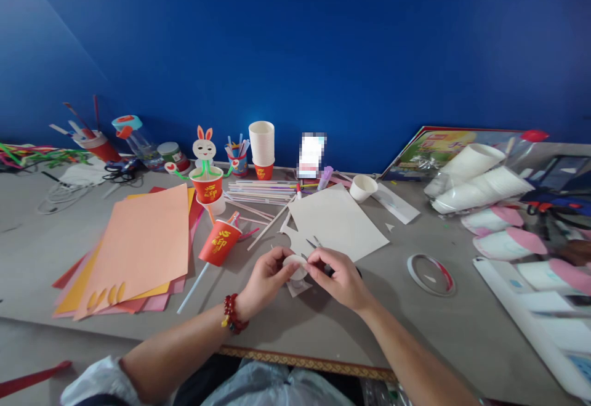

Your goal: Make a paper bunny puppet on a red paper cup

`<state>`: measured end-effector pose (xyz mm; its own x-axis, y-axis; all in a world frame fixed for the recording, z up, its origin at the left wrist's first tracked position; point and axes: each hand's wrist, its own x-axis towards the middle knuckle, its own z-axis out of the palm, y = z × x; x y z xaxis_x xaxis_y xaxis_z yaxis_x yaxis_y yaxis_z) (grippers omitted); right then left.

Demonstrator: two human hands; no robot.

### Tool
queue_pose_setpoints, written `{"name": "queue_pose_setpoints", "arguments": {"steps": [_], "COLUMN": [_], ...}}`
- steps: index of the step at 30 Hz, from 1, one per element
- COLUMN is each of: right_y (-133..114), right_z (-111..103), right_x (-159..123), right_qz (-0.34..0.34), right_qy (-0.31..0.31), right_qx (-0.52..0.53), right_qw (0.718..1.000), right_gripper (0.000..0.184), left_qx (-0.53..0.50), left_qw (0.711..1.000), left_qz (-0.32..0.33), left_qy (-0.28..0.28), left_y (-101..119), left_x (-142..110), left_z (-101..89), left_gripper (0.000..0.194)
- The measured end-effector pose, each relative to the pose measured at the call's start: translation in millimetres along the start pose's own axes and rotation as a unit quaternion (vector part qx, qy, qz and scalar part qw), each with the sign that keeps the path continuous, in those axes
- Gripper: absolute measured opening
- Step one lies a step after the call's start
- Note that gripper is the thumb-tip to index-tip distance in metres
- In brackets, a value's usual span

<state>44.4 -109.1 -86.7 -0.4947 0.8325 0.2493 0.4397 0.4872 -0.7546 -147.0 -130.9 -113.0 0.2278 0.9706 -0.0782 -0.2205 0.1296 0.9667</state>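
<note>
Near the front of the table, my left hand (270,276) pinches a small rounded white paper piece (295,262) between thumb and fingers. My right hand (340,278) closes its fingertips on the paper's right edge. Just below lies a white paper scrap (299,288). Scissors (314,243) rest by my right hand, their blades showing and their handles mostly hidden under it. Beyond both hands is a large white sheet (339,218) with a cut left edge. To the left, a red paper cup (220,243) lies tilted with a pale straw (198,290) sticking out.
A rabbit-faced paper cup figure (204,150) and a cup stack (261,141) stand behind. Coloured paper sheets (148,239) lie left, a tape roll (430,275) right. Bagged white cups (480,181) and a white tray (517,320) occupy the far right. Several straws (261,191) lie mid-table.
</note>
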Motion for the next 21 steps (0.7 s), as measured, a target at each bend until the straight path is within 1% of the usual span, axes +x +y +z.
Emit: {"name": "queue_pose_setpoints", "arguments": {"steps": [6,14,21], "right_y": [0.7,1.0,1.4], "right_z": [0.6,0.2,0.6], "right_x": [-1.0,-1.5,-1.2], "right_qz": [0.001,0.005,-0.001], "right_qy": [-0.002,-0.002,0.004], "right_qx": [-0.002,0.007,0.003], "right_qw": [1.000,1.000,1.000], "right_gripper": [0.022,0.021,0.019], "left_qx": [0.039,0.026,0.032], "left_qw": [0.999,0.999,0.999], "left_qz": [0.007,-0.007,-0.006], "left_qy": [0.018,0.031,0.031], "left_y": [7.6,1.9,3.3], "left_x": [-1.3,-0.9,0.1], "left_z": [0.3,-1.9,-1.6], "left_gripper": [0.040,0.043,0.043]}}
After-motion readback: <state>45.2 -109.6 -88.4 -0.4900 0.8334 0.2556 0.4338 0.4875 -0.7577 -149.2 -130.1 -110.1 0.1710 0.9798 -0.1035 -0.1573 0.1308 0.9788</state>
